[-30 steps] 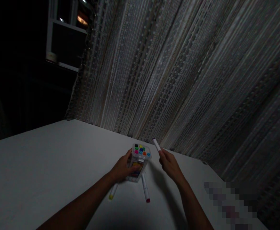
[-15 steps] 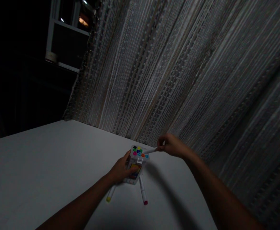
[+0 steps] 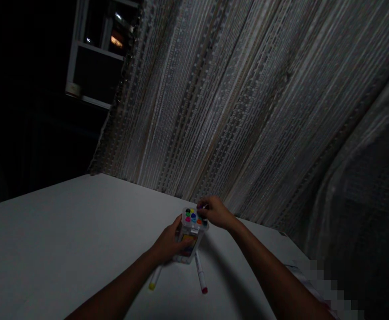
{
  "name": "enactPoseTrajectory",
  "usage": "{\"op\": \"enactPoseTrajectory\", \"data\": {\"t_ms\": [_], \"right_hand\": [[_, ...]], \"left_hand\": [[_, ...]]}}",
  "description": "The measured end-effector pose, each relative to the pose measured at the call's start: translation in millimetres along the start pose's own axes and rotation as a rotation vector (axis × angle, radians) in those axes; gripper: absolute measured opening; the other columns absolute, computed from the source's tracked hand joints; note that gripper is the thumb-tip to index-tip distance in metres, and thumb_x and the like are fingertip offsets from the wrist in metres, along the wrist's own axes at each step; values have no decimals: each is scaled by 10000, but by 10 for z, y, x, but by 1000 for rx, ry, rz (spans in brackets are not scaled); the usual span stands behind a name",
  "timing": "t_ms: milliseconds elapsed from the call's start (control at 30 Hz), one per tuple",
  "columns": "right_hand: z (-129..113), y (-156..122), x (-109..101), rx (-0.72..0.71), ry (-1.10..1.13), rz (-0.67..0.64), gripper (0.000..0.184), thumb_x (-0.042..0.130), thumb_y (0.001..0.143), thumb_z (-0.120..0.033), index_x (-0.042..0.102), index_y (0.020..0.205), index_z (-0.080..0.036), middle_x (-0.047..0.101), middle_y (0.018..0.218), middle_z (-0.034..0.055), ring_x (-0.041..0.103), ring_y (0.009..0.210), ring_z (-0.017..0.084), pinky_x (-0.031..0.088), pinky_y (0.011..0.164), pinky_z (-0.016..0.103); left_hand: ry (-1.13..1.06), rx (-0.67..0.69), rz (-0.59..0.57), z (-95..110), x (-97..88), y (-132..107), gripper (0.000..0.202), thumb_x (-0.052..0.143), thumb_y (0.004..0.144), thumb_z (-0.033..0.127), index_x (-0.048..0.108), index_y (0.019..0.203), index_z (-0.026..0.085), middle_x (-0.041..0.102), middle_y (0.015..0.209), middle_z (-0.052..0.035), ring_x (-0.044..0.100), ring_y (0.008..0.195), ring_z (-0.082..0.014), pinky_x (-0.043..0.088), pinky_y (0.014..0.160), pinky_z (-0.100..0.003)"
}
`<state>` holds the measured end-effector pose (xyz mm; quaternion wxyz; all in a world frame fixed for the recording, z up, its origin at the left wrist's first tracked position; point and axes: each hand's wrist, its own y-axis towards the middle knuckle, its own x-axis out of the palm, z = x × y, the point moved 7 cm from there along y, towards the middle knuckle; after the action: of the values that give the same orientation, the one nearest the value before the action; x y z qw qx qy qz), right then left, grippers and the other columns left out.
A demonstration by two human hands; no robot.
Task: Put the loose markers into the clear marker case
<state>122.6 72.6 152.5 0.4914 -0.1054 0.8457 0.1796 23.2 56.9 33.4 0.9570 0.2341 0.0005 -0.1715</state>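
Observation:
A clear plastic marker case (image 3: 194, 231) stands tilted on the white table (image 3: 81, 231), with several coloured marker ends showing at its top. My left hand (image 3: 169, 243) is wrapped around its left side, thumb across the printed label. At the top right of the case, my right hand (image 3: 216, 212) pinches a marker (image 3: 201, 206); a purple end shows at the fingers and the rest is hidden. Below the case, a red-ended marker (image 3: 201, 276) lies on the table. A yellow-ended marker (image 3: 154, 279) lies near my left wrist, partly covered by it.
A striped, textured curtain (image 3: 214, 111) hangs along the table's back edge. Beyond it at the left is a dark window (image 3: 96, 71), with a small pale container (image 3: 73, 90) near its sill. Something pale (image 3: 302, 278) lies at the right, partly pixelated.
My right hand has moved left and in to the case top; the white marker body that stretched between hand and case no longer shows. My left hand keeps its hold on the case.

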Motion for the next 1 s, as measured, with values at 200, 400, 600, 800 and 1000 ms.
{"op": "enactPoseTrajectory", "data": {"t_ms": [200,400,600,800,1000], "right_hand": [[-98,-29,63,-32,-141,-34,106,571,685,-119,670,709,-148,647,631,10,581,623,121,394,572,198],[-204,-98,41,-45,-191,-16,161,524,694,-101,668,636,-144,639,596,18,571,604,120,368,554,194],[-212,-120,39,-58,-168,9,238,471,737,-132,657,587,-128,592,540,9,532,560,106,359,545,196],[-73,-168,-101,-87,53,162,217,466,753,-215,644,668,-124,635,675,35,568,655,134,413,600,219],[546,-519,-41,180,51,352,256,396,781,-280,587,672,-149,627,674,59,580,623,155,409,562,241]], "left_hand": [[6,4,-7,-1,2,-3,607,674,691,330,406,1215,181,633,1105,-77,606,986,-221,471,839,-319],[-29,-12,-6,16,24,-39,614,694,672,332,414,1202,199,635,1111,-67,597,1015,-232,464,869,-337],[-73,-39,9,-24,17,-49,583,686,686,323,417,1187,192,658,1056,-61,618,960,-217,476,851,-344],[-26,-28,-5,66,8,-44,585,687,689,310,425,1193,169,636,1116,-91,602,1007,-225,466,867,-331],[-20,-36,27,-39,21,-19,632,700,675,302,416,1226,179,618,1168,-91,588,1044,-228,460,884,-328]]}}
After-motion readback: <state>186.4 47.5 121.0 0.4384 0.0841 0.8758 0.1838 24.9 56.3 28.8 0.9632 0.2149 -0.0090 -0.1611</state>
